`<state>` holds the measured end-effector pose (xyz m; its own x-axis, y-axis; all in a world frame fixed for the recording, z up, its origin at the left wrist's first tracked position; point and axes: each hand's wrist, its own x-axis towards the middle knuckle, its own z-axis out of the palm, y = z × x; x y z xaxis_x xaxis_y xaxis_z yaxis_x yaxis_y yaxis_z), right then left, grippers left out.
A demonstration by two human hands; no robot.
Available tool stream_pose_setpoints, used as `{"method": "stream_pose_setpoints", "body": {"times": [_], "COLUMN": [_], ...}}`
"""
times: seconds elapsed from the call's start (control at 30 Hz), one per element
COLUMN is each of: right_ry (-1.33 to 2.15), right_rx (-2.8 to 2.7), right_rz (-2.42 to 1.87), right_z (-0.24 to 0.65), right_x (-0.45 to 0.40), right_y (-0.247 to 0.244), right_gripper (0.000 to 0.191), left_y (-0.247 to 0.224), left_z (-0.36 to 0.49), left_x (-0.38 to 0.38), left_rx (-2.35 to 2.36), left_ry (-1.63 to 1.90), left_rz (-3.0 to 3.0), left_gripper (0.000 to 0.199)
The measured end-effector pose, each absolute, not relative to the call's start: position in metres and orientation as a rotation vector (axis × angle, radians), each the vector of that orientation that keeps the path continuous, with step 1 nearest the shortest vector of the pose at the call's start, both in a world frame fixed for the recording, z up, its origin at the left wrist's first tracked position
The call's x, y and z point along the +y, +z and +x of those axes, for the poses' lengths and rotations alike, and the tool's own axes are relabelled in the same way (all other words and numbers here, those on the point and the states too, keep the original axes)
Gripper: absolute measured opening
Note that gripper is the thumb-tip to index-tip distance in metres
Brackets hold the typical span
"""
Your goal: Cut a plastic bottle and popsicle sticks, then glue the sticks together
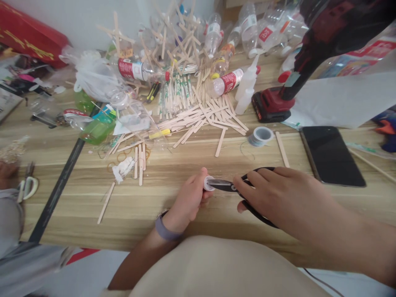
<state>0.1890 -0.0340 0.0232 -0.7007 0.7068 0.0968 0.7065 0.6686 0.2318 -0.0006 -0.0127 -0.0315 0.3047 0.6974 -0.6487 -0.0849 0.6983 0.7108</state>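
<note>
Near the front edge of the table, my left hand [188, 196] is closed around a small white bottle cap [209, 184], its hollow side turned to the right. A wristband circles that wrist. My right hand [272, 192] grips a pair of black-handled scissors [224, 185] around the handles. The blades look closed together, and their tip sits inside the cap. Whether the tip has pierced the cap cannot be seen. Beyond my hands lie a wooden craft stick [220, 142] and a spool of thin wire [261, 136].
A phone [332, 156] and a red-black power drill [274, 103] are on the right. Piles of craft sticks [198, 119], plastic bottles [131, 69] and glue bottles [246, 84] fill the back. At left, another person's hand [8, 175] is near white-handled scissors [30, 187].
</note>
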Motion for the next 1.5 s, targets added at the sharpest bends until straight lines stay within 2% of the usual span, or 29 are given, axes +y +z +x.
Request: {"method": "stream_pose_setpoints", "body": {"times": [0.5,0.8,0.97,1.27,1.5], "right_ry": [0.401,0.233,0.076,-0.157,-0.196], "right_rx": [2.919,2.870,2.786,2.538,2.584], "right_rz": [1.191,1.361,1.381,1.470,1.512], "right_z": [0.1924,0.1958,0.1968,0.1879,0.1914], "right_x": [-0.0350,-0.0316,-0.0327,-0.0325,-0.0334], "right_y": [0.0203,0.0239,0.0256,0.0296,0.0216], "right_gripper": [0.023,0.049,0.032,0.025,0.026], "left_y": [-0.0330,-0.0326,-0.0332,-0.0356,-0.0342], "left_z": [-0.0029,-0.0029,-0.0036,-0.0033,-0.0026], "left_x": [-0.0126,-0.0138,-0.0165,-0.0185,-0.0183], "left_rx": [1.127,1.145,1.068,1.027,0.985], "left_ry": [0.558,0.772,0.823,0.829,0.872], "left_rz": [0.652,0.697,0.747,0.774,0.733], "left_gripper": [0.043,0.040,0.039,0.037,0.039]}}
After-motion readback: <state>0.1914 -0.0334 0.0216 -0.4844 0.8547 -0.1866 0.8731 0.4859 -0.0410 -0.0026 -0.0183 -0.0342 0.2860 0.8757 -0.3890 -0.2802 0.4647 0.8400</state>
